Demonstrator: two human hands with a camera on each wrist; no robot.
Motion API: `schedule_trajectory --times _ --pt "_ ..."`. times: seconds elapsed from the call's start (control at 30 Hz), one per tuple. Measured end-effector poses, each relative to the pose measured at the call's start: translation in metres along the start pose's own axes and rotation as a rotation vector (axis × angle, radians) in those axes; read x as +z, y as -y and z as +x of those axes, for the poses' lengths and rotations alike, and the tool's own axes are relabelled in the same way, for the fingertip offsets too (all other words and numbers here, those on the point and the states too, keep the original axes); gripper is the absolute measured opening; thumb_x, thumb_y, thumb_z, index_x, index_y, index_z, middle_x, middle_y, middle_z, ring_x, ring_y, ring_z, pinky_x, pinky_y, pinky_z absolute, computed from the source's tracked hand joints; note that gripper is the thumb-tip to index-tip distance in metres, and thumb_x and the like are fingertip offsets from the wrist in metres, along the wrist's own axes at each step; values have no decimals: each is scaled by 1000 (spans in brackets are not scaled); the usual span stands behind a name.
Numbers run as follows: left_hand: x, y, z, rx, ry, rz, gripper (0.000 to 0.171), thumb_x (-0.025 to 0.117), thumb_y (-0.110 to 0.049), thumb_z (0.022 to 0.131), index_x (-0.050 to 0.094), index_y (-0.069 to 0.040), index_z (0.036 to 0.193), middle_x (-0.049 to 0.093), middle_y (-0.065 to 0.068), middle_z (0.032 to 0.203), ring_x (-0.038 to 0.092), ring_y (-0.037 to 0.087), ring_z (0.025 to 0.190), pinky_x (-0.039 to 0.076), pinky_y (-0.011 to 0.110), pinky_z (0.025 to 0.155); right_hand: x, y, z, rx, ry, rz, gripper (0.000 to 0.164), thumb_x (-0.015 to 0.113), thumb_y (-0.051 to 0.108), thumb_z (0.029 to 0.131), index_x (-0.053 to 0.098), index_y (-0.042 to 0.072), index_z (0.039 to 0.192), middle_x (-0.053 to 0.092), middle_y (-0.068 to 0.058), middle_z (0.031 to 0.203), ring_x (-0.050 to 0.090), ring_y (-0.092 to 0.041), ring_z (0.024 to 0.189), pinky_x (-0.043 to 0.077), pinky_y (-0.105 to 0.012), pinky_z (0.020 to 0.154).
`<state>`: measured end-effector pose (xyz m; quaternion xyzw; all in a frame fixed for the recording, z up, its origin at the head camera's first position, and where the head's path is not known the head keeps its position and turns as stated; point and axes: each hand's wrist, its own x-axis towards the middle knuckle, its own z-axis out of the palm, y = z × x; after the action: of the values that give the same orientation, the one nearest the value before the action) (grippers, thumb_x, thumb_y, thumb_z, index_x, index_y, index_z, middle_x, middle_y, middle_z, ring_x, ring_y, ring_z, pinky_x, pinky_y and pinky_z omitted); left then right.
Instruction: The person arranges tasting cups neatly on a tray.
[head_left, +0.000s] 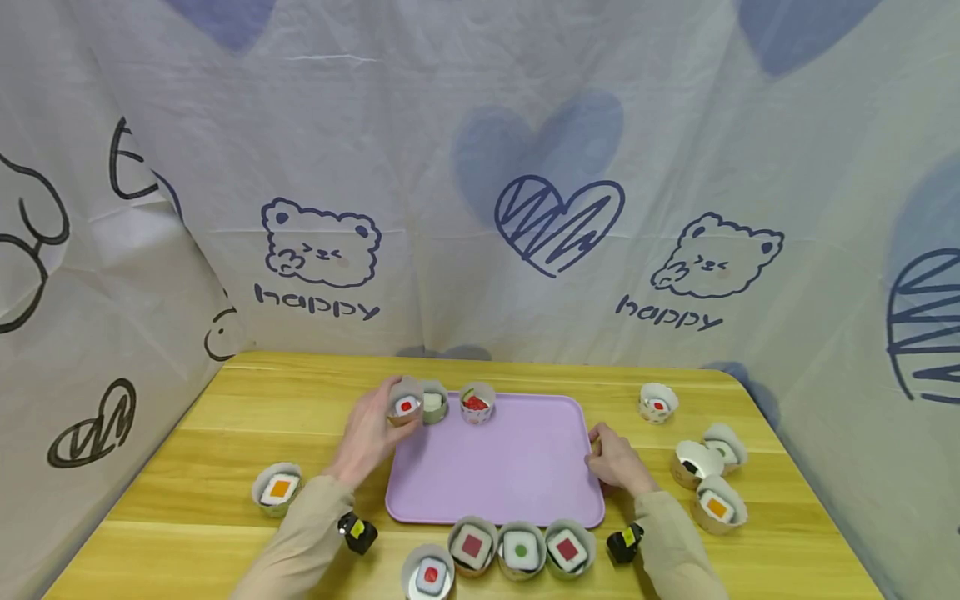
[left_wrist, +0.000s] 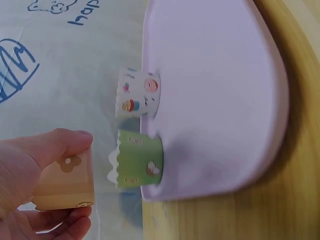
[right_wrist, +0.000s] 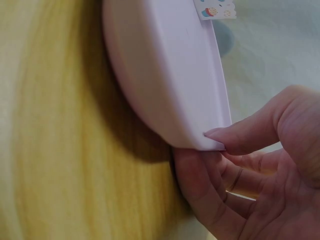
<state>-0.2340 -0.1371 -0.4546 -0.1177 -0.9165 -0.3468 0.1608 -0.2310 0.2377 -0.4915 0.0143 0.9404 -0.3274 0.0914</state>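
My left hand grips a brown paper baking cup between thumb and fingers, near the far left corner of a purple tray. In the head view a white piece with a red centre sits in that cup. Beside it on the tray stand a green paper cup with a pale piece and a white patterned cup with a red filling. My right hand pinches the tray's right rim, thumb on top and fingers underneath.
Along the tray's near edge stand several cups with sushi-like pieces, and another cup is nearer me. One cup is at the left. To the right are several more, among them a white cup and an orange-centred one.
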Motion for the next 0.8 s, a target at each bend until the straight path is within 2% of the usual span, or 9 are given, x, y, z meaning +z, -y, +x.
schedule_trajectory --times 0.33,0.57,0.8 --pt "15 -16 7 20 54 -90 70 83 -8 78 48 6 138 63 27 130 61 45 120 51 59 103 -2 0 -1 1 0 -14 29 56 1 90 50 -4 118 55 -10 82 55 -20 67 46 -26 55" --pt "30 -27 15 36 74 -113 70 85 -9 76 50 6 135 64 27 128 62 44 116 47 60 105 -3 2 -2 -7 -2 -25 28 56 2 90 50 -4 117 55 -10 82 55 -20 67 45 -27 56" --pt "44 -38 21 31 95 -152 69 87 -12 76 52 6 133 65 25 126 60 43 118 48 58 103 -3 1 -2 -12 -6 -26 28 57 1 89 50 -4 116 55 -10 81 54 -19 67 45 -27 56"
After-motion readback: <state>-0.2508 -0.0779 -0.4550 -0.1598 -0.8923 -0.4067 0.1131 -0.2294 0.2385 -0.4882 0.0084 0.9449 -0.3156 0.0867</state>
